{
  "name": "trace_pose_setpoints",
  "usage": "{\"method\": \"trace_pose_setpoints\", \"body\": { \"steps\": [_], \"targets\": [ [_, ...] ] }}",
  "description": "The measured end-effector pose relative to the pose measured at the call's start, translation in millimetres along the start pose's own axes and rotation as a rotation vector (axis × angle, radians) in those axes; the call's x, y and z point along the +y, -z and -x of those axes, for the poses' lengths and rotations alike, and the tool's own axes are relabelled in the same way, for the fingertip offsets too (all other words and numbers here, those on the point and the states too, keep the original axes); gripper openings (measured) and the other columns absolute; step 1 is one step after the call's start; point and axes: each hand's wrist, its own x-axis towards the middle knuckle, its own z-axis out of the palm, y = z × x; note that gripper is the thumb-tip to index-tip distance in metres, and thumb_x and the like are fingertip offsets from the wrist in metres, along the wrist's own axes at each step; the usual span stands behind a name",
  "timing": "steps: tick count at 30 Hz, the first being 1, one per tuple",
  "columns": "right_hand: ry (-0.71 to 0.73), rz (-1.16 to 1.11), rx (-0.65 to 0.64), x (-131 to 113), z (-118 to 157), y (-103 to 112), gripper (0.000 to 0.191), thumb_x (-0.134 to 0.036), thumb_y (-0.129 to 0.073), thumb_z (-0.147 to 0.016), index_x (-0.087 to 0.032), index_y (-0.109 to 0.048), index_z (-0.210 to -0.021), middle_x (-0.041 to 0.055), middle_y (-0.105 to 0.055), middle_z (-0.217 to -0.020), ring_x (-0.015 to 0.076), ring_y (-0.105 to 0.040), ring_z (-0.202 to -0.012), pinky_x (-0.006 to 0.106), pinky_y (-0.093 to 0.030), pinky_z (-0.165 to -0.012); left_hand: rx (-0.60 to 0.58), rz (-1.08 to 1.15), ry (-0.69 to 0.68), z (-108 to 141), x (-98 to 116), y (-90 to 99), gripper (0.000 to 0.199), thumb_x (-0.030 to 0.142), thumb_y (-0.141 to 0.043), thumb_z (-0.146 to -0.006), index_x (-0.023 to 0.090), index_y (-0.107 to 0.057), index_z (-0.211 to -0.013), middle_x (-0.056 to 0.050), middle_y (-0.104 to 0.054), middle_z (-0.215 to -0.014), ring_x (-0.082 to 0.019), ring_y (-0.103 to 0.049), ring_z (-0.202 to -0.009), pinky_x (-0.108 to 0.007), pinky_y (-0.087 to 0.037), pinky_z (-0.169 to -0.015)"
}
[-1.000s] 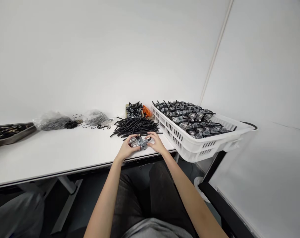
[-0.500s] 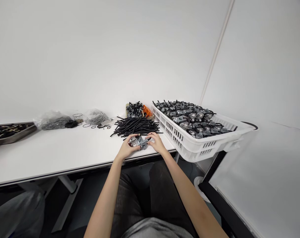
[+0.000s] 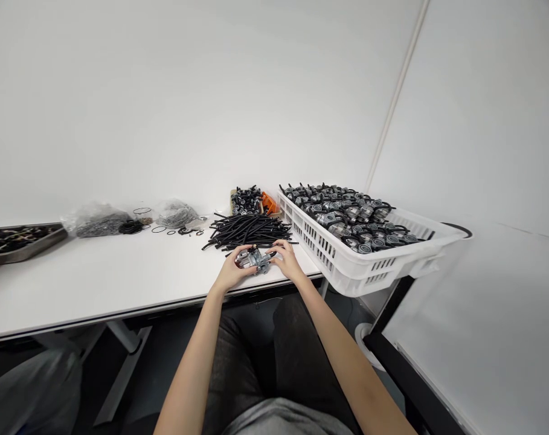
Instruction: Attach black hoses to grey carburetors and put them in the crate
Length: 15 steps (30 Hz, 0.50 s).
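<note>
Head view, the only one. The person sat facing a white table [image 3: 97,278], both bare hands close together near its front edge. The left hand [image 3: 231,272] and the right hand [image 3: 288,263] cupped a small die-cast carburetor [image 3: 255,260] from either side, fingers curled in and touching the metal body, neither hand spread wide. Both had hold of it. Whether it was lifted clear of the tabletop or resting on it, I could not tell. It sat between the hands, just in front of a loose heap of black rubber hoses [image 3: 249,232].

Change over the last second was slight: the hands and carburetor shifted only a little, and nothing was put down or picked up.

To the right stood a white plastic crate [image 3: 329,257] packed with more carburetors [image 3: 346,211], overhanging the table edge. Behind the hoses lay a small tray of dark parts [image 3: 244,201] beside an orange piece [image 3: 269,204]. Farther left were two clear plastic bags of small dark parts [image 3: 97,221], loose black O-rings [image 3: 159,229] and a metal tray [image 3: 29,246].
</note>
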Motion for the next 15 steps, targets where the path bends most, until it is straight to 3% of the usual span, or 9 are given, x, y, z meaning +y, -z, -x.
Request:
{"method": "trace_pose_setpoints", "body": {
  "steps": [6,11,15],
  "targets": [
    [-0.001,-0.091,-0.039,1,0,0,0.024,-0.016,-0.060,-0.078,-0.026,-0.070,-0.098,0.0059,-0.052,-0.112,0.0220,-0.051,-0.113,0.036,-0.036,-0.103,0.020,-0.003,0.002,-1,-4,0.0,0.064,0.030,-0.078,-0.060,0.022,-0.055,-0.119,-0.007,-0.062,-0.117,-0.023,-0.061,-0.102,-0.039,-0.049,-0.091],
    [0.057,-0.104,-0.019,-2,1,-3,0.024,-0.017,-0.056,-0.082,-0.024,-0.069,-0.101,0.0071,-0.051,-0.115,0.0220,-0.050,-0.116,0.035,-0.036,-0.103,0.044,-0.004,-0.049,-2,-11,1.1,0.067,0.029,-0.079,-0.060,0.022,-0.054,-0.122,-0.009,-0.059,-0.125,-0.025,-0.055,-0.117,-0.041,-0.040,-0.102],
    [0.109,-0.011,-0.045,-19,-18,2,0.025,-0.016,-0.055,-0.083,-0.026,-0.070,-0.100,0.0070,-0.052,-0.119,0.0237,-0.048,-0.119,0.038,-0.036,-0.102,0.074,0.019,-0.038,-3,-13,3.1,0.074,0.030,-0.082,-0.058,0.022,-0.052,-0.125,-0.010,-0.056,-0.131,-0.027,-0.049,-0.125,-0.041,-0.037,-0.106]
  ]
}}
